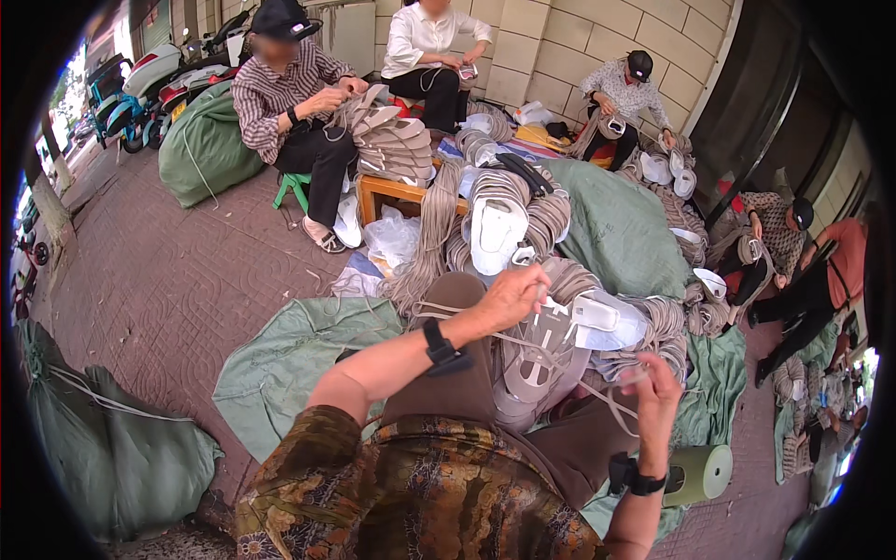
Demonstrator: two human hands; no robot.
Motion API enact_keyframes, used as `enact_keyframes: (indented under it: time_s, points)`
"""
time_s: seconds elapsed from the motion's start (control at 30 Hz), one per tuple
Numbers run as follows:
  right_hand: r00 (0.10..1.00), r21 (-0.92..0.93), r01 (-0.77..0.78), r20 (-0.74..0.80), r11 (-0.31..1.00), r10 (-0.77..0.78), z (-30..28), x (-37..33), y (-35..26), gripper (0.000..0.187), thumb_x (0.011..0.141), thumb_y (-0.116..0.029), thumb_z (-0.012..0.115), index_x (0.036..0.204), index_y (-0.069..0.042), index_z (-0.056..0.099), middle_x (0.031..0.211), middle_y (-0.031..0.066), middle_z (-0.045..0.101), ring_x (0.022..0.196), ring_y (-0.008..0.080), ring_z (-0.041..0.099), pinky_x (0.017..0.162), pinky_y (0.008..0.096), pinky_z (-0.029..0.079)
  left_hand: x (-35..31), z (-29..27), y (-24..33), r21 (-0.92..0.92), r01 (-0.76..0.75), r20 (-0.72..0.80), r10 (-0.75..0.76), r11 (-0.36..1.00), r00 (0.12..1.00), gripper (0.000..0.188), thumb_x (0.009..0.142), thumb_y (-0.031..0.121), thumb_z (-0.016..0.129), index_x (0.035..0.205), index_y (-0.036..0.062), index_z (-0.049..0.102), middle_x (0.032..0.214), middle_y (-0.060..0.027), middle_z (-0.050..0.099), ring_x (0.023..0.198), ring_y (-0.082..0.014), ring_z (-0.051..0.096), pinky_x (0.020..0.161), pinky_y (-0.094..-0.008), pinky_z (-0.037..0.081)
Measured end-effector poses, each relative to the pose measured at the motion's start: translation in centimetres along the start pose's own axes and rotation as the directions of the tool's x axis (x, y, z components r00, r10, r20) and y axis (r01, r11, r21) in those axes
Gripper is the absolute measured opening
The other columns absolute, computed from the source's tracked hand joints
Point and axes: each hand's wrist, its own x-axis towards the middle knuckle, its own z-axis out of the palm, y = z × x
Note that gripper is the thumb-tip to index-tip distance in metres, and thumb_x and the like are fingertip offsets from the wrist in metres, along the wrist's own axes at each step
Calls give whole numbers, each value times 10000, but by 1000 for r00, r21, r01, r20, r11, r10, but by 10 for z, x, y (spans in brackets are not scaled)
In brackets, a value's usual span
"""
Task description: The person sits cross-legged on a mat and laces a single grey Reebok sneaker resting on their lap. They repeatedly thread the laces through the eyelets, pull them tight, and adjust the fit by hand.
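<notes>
A taupe and white shoe upper (543,347) rests on my lap, with pale laces strung across its front. My left hand (516,295) is raised over its far end, fingers pinched together. Whatever lies in that pinch is too small to make out. To the right of the upper, my right hand (656,385) is curled, with thumb and fingertips together on a shoelace (611,403). That lace hangs in a loop toward the upper. Beside the upper lies a white shoe-shaped form (597,317) on bundled uppers.
Ahead are stacked taupe uppers (546,217), hanging laces (435,229) and a wooden stool (381,189). A green sack (611,224) lies behind them; another sack (121,457) stands at the left. Several people sit around with uppers. A green cylinder (702,474) sits by my right wrist.
</notes>
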Motion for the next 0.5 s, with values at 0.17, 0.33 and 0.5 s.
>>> enact_keyframes:
  time_s: [0.17, 0.33, 0.5]
  points:
    - [991, 297, -130, 60, 946, 118, 74, 38, 14, 151, 900, -22, 577, 1049, 1, 585, 796, 71, 685, 710, 121, 640, 666, 246, 503, -3, 29, -35, -159, 84, -90, -100, 984, 991, 121, 918, 38, 505, 983, 6, 603, 798, -42, 667, 734, -113, 646, 683, -273, 508]
    - [955, 396, -295, 108, 870, 275, 96, 40, 120, 106, 903, -76, 625, 979, -4, 610, 777, 62, 674, 697, 107, 636, 635, 248, 496, -19, 30, -115, -23, 201, -284, -200, 979, 938, 99, 877, 55, 586, 904, 16, 673, 789, -45, 685, 747, -125, 645, 693, -281, 497]
    - [970, 229, -228, -29, 946, 240, 118, 21, 188, 90, 865, -79, 638, 900, 3, 653, 758, 20, 643, 691, 85, 565, 635, 240, 465, -37, 48, -163, 105, 133, -413, -78, 986, 907, 220, 785, -23, 515, 878, 63, 695, 725, -157, 648, 669, -265, 632, 651, -377, 489]
